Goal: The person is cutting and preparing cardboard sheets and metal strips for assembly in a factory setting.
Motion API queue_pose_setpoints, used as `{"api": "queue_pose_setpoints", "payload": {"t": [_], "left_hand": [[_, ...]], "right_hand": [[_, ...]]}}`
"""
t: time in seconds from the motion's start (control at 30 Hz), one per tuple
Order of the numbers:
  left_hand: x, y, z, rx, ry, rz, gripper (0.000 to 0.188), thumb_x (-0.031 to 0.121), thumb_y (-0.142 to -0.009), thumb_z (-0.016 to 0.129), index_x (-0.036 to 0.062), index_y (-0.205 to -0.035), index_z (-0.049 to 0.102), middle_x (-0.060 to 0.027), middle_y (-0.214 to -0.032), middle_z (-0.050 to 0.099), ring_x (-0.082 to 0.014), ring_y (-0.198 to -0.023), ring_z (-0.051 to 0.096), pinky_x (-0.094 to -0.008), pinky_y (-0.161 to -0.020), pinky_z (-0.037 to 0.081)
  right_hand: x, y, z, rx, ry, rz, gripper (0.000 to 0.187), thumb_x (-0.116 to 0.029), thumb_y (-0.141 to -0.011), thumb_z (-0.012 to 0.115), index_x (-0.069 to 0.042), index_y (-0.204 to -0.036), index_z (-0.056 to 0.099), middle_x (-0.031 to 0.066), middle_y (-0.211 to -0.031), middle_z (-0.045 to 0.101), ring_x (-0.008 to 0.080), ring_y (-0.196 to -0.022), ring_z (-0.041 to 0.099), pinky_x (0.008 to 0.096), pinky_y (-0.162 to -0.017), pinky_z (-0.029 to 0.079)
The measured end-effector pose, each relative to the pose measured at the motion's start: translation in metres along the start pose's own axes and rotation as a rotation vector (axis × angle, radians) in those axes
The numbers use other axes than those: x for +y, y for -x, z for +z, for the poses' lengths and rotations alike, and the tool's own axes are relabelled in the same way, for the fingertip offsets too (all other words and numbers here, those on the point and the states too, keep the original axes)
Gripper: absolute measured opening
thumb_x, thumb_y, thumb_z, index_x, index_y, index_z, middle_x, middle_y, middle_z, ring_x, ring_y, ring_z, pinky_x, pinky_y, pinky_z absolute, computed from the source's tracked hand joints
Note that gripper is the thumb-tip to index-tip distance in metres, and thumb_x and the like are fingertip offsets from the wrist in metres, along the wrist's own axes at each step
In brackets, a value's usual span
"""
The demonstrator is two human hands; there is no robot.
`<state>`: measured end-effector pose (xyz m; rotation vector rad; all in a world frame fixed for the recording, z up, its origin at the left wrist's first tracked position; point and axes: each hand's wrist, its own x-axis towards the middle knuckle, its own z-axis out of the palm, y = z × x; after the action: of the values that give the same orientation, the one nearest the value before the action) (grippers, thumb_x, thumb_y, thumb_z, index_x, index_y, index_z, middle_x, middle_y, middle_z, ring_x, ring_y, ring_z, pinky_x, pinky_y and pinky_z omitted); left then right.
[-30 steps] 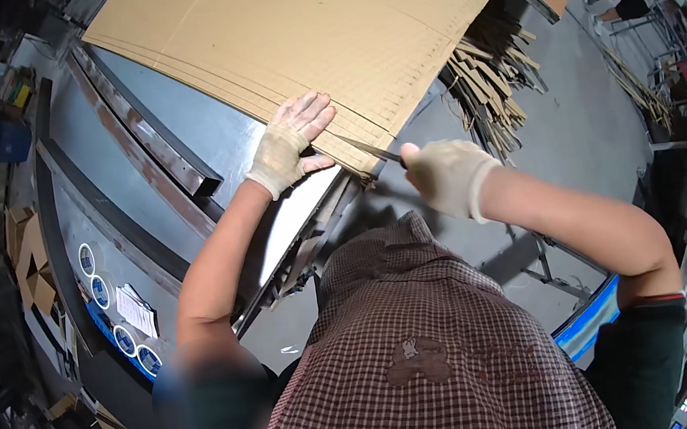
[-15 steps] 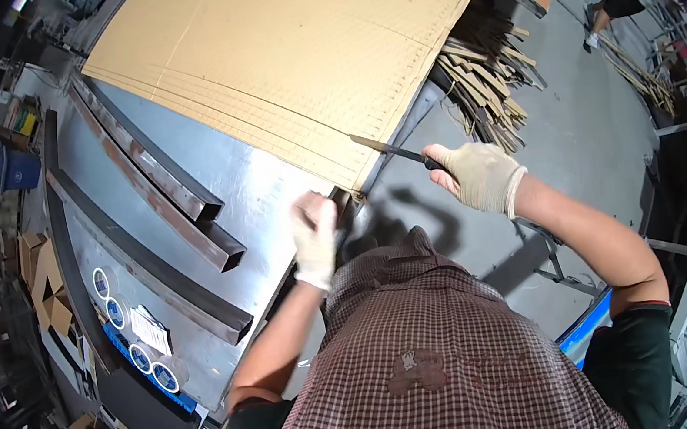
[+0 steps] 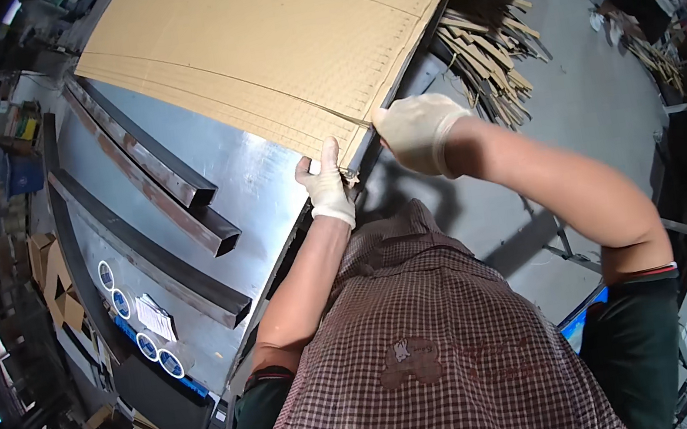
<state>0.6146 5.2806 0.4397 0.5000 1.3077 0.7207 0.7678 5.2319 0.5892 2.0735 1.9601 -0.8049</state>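
A large tan cardboard sheet [image 3: 249, 43] lies over the metal table, with several long lines running along its near part. At the sheet's near corner, my gloved left hand [image 3: 328, 190] grips the edge, its thumb and a finger showing on top. My gloved right hand [image 3: 423, 135] is closed at the sheet's right edge, wrapped round a knife. Only a thin dark line of the knife's blade [image 3: 355, 120] shows against the cardboard; the handle is hidden in my fist.
Rusty square steel tubes [image 3: 185, 210] and curved dark bars [image 3: 155, 250] lie on the table [image 3: 246, 175] at left. Tape rolls [image 3: 147, 346] and a clipped paper [image 3: 156, 318] sit nearer. Cardboard strips [image 3: 489, 62] pile up at right. Another person [image 3: 639, 2] is at far right.
My left hand has moved right and up onto the sheet's corner and taken hold of it. My right hand has come left and up with the knife to the sheet's edge.
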Motion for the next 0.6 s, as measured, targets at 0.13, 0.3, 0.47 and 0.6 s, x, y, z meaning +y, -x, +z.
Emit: {"api": "queue_pose_setpoints", "payload": {"t": [0.13,0.3,0.47,0.6], "left_hand": [[-0.004,-0.011,-0.014,0.017,0.069,0.021,0.088,0.028,-0.072,0.083,0.012,-0.132,0.02,-0.018,-0.114,0.052,-0.0282,-0.088,0.058,-0.0418,-0.06,0.051],[-0.007,-0.011,-0.004,-0.074,0.071,0.043,0.091,0.031,-0.071,0.082,0.0138,-0.134,0.019,-0.0191,-0.115,0.05,-0.0281,-0.088,0.057,-0.0429,-0.061,0.051],[-0.01,-0.021,-0.015,-0.094,0.118,0.049,0.089,0.031,-0.071,0.082,0.0153,-0.133,0.02,-0.0169,-0.109,0.05,-0.0215,-0.071,0.056,-0.037,-0.053,0.049],[-0.008,-0.014,-0.019,-0.046,-0.036,-0.022,0.087,0.033,-0.074,0.08,0.015,-0.133,0.02,-0.0133,-0.106,0.051,-0.0192,-0.069,0.055,-0.0315,-0.053,0.049]], "right_hand": [[0.003,0.01,-0.023,-0.191,0.058,-0.012,0.022,-0.009,-0.081,0.054,0.0,-0.097,0.064,0.0216,-0.098,0.066,0.0338,-0.096,0.065,0.0398,-0.081,0.051],[0.017,-0.036,0.066,0.05,-0.125,0.077,0.021,-0.008,-0.084,0.055,0.0,-0.104,0.058,0.0186,-0.101,0.067,0.0334,-0.097,0.065,0.0396,-0.08,0.052],[0.056,-0.015,0.131,0.004,-0.25,0.068,0.027,-0.027,-0.093,0.044,-0.003,-0.103,0.049,0.0218,-0.101,0.064,0.0394,-0.095,0.061,0.0463,-0.082,0.048],[0.091,0.049,0.13,-0.243,-0.179,0.065,0.033,-0.029,-0.091,0.051,-0.003,-0.111,0.054,0.0238,-0.095,0.064,0.0402,-0.093,0.061,0.0469,-0.08,0.046]]}}
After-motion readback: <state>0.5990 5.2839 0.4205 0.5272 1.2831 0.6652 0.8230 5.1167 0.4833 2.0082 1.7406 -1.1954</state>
